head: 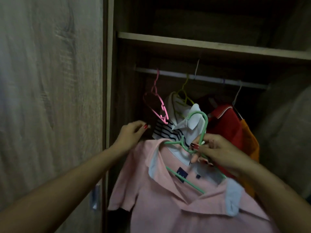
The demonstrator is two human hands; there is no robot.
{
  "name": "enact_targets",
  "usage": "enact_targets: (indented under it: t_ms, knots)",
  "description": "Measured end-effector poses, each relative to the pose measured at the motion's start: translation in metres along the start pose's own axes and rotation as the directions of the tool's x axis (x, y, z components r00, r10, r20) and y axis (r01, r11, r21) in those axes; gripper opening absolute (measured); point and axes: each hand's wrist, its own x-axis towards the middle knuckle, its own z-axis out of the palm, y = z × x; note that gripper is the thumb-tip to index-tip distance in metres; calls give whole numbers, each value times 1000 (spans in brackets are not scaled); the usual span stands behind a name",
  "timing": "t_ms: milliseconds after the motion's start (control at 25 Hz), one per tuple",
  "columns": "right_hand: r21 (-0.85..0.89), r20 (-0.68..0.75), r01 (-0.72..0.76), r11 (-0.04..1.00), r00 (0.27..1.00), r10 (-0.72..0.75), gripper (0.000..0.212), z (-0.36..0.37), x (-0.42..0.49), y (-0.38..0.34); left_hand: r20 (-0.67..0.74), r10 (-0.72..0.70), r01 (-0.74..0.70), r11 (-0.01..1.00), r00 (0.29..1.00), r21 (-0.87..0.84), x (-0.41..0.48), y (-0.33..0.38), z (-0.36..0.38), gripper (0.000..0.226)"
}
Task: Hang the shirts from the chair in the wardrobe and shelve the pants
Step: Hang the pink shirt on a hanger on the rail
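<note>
A pink polo shirt (168,204) with a pale blue collar hangs on a green hanger (202,125) in front of the open wardrobe. My right hand (218,153) grips the hanger at the base of its hook, below the white rail (210,79). My left hand (131,135) is at the shirt's left shoulder, fingers curled; whether it grips the fabric I cannot tell. On the rail hang a striped shirt (168,132) with a white collar, a red shirt (225,125) and an orange garment (250,143).
An empty pink hanger (158,101) hangs at the rail's left end. A wooden shelf (202,46) spans the wardrobe above the rail. The wardrobe door (50,98) stands on the left. Something wrapped in clear plastic (289,140) fills the right side.
</note>
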Motion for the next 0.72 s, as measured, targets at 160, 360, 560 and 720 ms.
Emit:
enact_targets:
  t_ms: [160, 360, 560, 720]
  knots:
    - [50, -71, -70, 996, 995, 73, 23, 1, 9, -10, 119, 19, -18, 1000, 993, -8, 75, 22, 24, 39]
    - [120, -120, -74, 990, 989, 88, 39, -6, 28, -26, 260, -155, 39, 914, 953, 403, 103, 1, 34, 41]
    - [139, -206, -9, 990, 978, 37, 40, -2, 69, -43, 137, -64, 20, 954, 988, 299, 94, -22, 15, 26]
    - [220, -302, 61, 974, 953, 8, 35, -13, 121, -67, 63, 70, -75, 993, 996, 88, 100, -6, 17, 37]
